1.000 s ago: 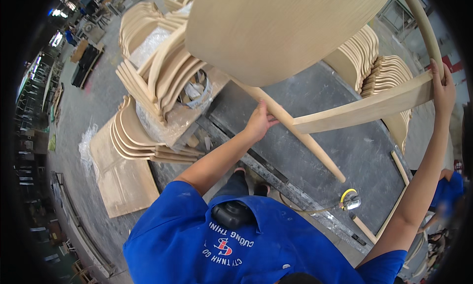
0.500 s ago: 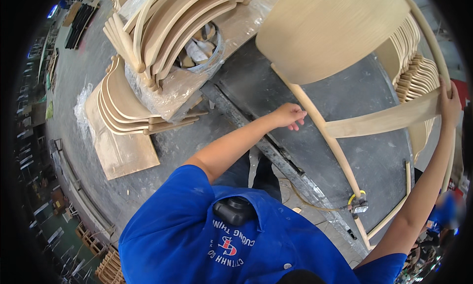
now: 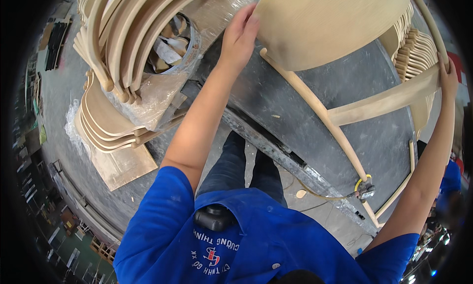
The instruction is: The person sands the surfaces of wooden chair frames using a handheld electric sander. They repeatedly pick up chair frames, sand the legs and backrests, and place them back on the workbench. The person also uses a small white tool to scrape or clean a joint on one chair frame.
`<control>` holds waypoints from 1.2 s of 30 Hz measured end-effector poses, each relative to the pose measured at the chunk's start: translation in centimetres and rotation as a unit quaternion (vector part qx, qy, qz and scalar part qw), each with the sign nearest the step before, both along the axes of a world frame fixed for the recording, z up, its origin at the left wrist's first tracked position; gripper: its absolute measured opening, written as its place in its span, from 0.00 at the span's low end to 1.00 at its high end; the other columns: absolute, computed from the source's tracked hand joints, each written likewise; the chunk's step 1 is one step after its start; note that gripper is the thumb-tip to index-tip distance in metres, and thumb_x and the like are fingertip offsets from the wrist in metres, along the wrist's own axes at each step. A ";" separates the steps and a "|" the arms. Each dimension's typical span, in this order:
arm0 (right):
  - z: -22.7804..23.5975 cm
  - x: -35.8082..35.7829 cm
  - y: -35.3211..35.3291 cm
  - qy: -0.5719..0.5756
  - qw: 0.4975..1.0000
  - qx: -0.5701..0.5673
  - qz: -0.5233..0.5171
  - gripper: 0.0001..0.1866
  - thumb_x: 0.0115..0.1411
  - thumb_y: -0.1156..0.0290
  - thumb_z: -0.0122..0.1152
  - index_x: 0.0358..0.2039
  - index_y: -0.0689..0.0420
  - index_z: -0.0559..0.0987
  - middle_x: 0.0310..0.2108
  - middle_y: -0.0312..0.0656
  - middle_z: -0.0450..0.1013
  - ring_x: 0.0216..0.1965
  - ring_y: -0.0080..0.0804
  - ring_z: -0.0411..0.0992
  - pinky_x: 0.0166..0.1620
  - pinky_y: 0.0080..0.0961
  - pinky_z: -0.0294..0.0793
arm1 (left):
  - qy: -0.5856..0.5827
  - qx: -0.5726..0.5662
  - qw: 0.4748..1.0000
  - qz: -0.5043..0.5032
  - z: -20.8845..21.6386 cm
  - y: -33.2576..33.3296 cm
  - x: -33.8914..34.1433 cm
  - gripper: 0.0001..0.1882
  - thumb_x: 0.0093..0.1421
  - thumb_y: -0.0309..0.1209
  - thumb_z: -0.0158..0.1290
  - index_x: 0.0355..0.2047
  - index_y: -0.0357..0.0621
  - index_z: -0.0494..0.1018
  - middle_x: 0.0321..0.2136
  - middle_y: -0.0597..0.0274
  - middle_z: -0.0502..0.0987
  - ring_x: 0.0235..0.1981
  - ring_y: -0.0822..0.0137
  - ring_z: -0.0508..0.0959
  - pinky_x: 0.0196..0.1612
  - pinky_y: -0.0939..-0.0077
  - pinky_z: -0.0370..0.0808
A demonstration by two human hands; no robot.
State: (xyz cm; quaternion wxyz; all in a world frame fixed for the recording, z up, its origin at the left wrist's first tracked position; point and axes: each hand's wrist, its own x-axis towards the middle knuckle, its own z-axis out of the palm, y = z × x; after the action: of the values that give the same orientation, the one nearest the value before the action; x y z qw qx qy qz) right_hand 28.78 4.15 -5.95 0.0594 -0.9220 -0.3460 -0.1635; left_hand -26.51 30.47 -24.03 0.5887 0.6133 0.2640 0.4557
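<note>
A pale wooden chair frame lies tilted over the dark worktable (image 3: 290, 126), with a broad curved backrest panel (image 3: 335, 28), a flat cross rail (image 3: 384, 107) and a long round leg (image 3: 315, 102). My left hand (image 3: 239, 40) is at the panel's left edge, its fingers bent against the rim and partly hidden. On the far right, my right hand (image 3: 448, 79) wraps round the outer curved post where the cross rail meets it. A small metal tool with a yellow ring (image 3: 365, 187) rests by the leg's lower end, its hose trailing off the table edge.
At the left, curved wooden chair parts (image 3: 128, 43) are stacked on a plastic-wrapped board, beside a bucket of scraps (image 3: 172, 47). More curved panels (image 3: 106, 126) lie lower down. Another stack of wooden parts (image 3: 416, 57) stands behind the frame. A metal rail (image 3: 266, 141) edges the table.
My left hand has moved up from above the table near the leg to the panel's left edge. My right hand keeps its hold on the post. The view has shifted slightly.
</note>
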 end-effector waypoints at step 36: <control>-25.8 -31.7 -9.8 0.501 0.845 0.129 -0.136 0.25 0.55 0.60 0.67 0.44 0.66 0.70 0.33 0.52 0.76 0.36 0.38 0.76 0.40 0.34 0.74 | 0.248 -0.087 0.964 0.033 0.1 1.4 4.3 0.29 0.64 0.50 0.50 0.36 0.30 0.77 0.29 0.58 0.79 0.32 0.71 0.74 0.37 0.73 0.71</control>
State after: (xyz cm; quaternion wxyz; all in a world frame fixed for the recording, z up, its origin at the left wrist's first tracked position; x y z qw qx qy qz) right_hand -2.95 -5.60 -31.77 0.3204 -0.9003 -0.1159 0.2709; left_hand -22.19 31.90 -23.93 0.5403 0.6446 0.4603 0.2840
